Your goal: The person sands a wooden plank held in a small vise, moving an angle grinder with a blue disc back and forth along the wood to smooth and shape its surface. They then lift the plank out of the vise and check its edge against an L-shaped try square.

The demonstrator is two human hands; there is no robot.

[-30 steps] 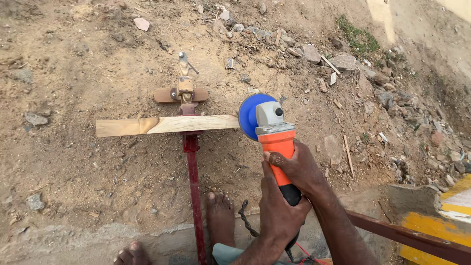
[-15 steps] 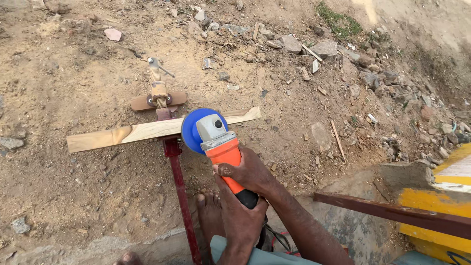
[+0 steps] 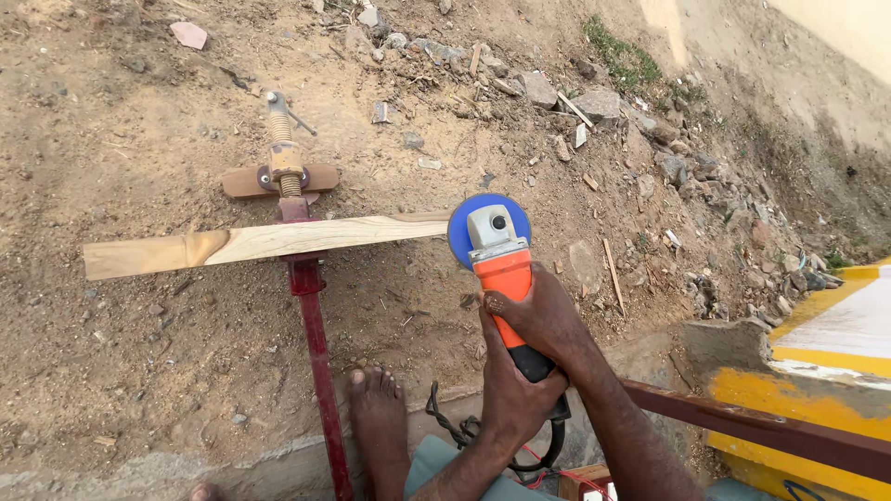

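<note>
An orange angle grinder with a blue disc sits at the right end of a pale wooden plank. My right hand wraps the orange body from the right. Behind it, my left hand grips the black rear handle. The plank lies level, held near its middle by a red clamp stand with a threaded screw and a brown wooden pad on top. The disc touches or overlaps the plank's end.
My bare foot stands on the dirt beside the red bar. A black cable coils below the hands. A rusty metal bar and a yellow-painted concrete block lie at the right. Stones and rubble cover the far slope.
The grinder slid left along the plank half a second ago and is now back at the plank's right end. Both hands stayed on it.
</note>
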